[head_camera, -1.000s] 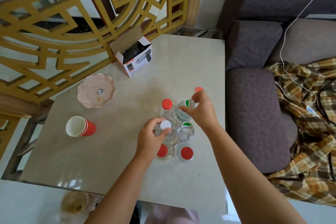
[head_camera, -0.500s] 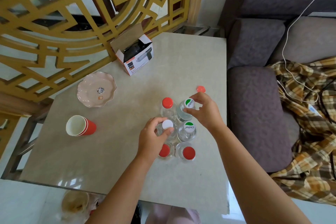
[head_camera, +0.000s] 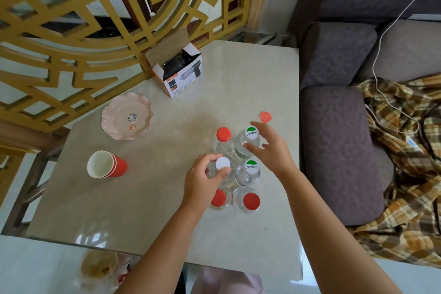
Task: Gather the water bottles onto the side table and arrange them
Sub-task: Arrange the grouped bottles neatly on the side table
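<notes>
Left hand (head_camera: 202, 180) pinches white-capped bottle (head_camera: 222, 164); right hand (head_camera: 270, 148) spread beside green-capped bottle (head_camera: 251, 132). Likely light, smooth plastic; grip the shoulder

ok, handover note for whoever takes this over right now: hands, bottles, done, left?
Left hand: gripping the white-capped bottle at its top.
Right hand: open, fingers beside the far green-labelled bottle, not clearly gripping.
Bottles: six upright in a two-by-three cluster on the side table.
Done: gathering looks complete.
Left: tidy the rows. A loose red piece lies apart.
</notes>
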`<act>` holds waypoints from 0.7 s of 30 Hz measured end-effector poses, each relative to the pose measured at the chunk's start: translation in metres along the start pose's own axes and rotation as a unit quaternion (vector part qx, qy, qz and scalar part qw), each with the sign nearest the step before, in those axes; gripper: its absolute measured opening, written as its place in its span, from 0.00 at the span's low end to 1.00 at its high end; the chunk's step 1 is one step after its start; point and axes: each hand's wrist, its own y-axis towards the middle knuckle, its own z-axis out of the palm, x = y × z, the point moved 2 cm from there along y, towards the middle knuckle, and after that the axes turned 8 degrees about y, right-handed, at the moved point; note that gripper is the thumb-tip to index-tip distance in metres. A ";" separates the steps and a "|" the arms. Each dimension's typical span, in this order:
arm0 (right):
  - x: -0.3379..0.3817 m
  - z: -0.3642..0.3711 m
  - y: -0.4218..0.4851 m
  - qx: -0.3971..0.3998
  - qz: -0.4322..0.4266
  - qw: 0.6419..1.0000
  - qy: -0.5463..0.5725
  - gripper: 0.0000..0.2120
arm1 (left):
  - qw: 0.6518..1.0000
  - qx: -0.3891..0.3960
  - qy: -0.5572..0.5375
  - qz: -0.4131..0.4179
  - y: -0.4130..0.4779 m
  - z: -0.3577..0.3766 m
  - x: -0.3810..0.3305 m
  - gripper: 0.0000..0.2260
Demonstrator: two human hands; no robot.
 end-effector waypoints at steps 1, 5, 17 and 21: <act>-0.001 -0.002 0.000 0.001 -0.001 1.000 -0.003 0.23 | 1.000 0.000 0.000 0.001 0.000 0.000 0.000 0.12; 0.000 -0.004 0.000 -0.051 0.000 0.999 -0.016 0.18 | 1.000 0.002 -0.001 0.003 0.000 0.001 0.001 0.12; 0.000 -0.004 -0.007 -0.085 -0.004 0.994 -0.072 0.17 | 1.000 0.001 -0.012 0.004 0.000 0.001 0.003 0.12; 0.003 -0.001 -0.007 -0.083 -0.005 0.994 -0.065 0.17 | 1.000 0.002 -0.008 0.006 0.000 0.001 0.003 0.13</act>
